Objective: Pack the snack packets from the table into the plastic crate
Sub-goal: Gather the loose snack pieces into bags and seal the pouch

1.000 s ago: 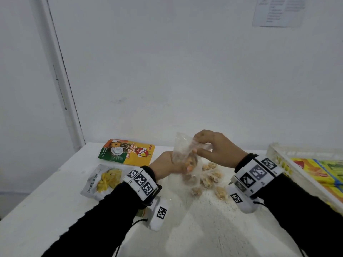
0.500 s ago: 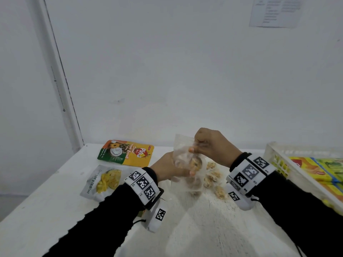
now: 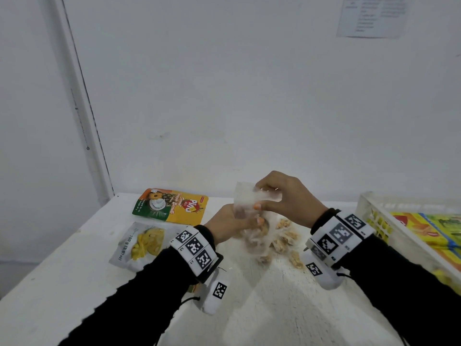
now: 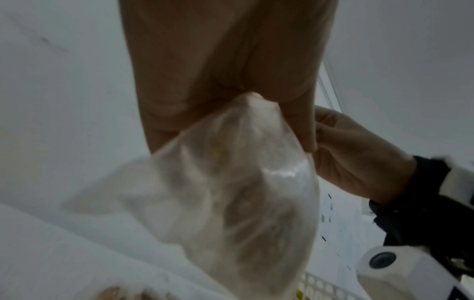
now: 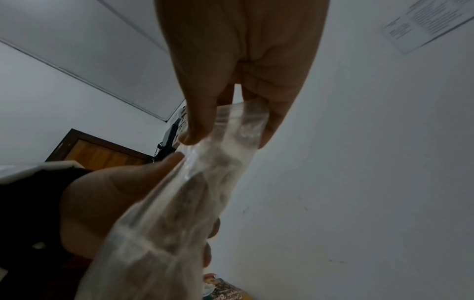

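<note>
A clear plastic snack bag (image 3: 249,208) with brown snack pieces inside is held above the table between both hands. My left hand (image 3: 230,227) grips its lower body; in the left wrist view the bag (image 4: 231,192) hangs from the curled fingers. My right hand (image 3: 282,196) pinches the bag's top edge, seen in the right wrist view as the bag (image 5: 205,182) between thumb and fingers. Loose brown snack pieces (image 3: 287,240) lie on the table under the bag. An orange-green packet (image 3: 172,206) and a clear packet of yellow chips (image 3: 142,243) lie at the left. The white plastic crate (image 3: 369,211) stands at the right.
The crate holds colourful yellow and green packets (image 3: 429,228). The white table (image 3: 274,308) meets a white wall behind. A paper sheet (image 3: 371,16) hangs on the wall at top right. A wooden door (image 5: 102,152) shows in the right wrist view.
Both hands have lifted the clear bag slightly and the right hand has shifted its pinch along the bag's top edge. The packets on the table have not moved.
</note>
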